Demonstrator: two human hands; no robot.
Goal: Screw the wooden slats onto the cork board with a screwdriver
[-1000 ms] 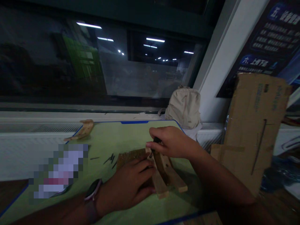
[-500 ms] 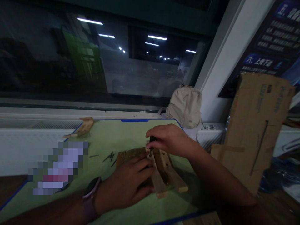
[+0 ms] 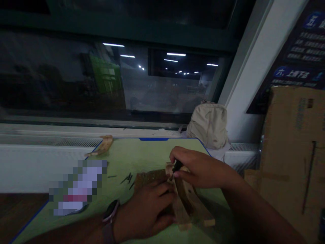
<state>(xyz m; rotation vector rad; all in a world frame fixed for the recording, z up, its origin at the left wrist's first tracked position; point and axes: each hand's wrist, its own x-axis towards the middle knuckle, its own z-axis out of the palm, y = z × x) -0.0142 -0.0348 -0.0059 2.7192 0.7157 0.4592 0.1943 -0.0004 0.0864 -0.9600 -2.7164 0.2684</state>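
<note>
Head view: two wooden strips (image 3: 182,213), one black tool (image 3: 178,165). Right hand (image 3: 199,166) angled down, fingers (image 3: 177,151) gripping tool; left hand (image 3: 147,210) palm-down, can't tell its grip.

The left hand (image 3: 149,206), a watch (image 3: 111,210) on its wrist, lies with fingertips against the left of two wooden strips (image 3: 183,217). The right hand (image 3: 200,169) pinches a black tool (image 3: 177,165) over the strips' far end. Small dark screws (image 3: 129,177) lie loose on the green table (image 3: 134,149), left of a brown block (image 3: 143,179). A curved wooden piece (image 3: 105,145) sits at the far left corner; a backpack (image 3: 208,125) stands beyond the table, by the window (image 3: 157,91).
</note>
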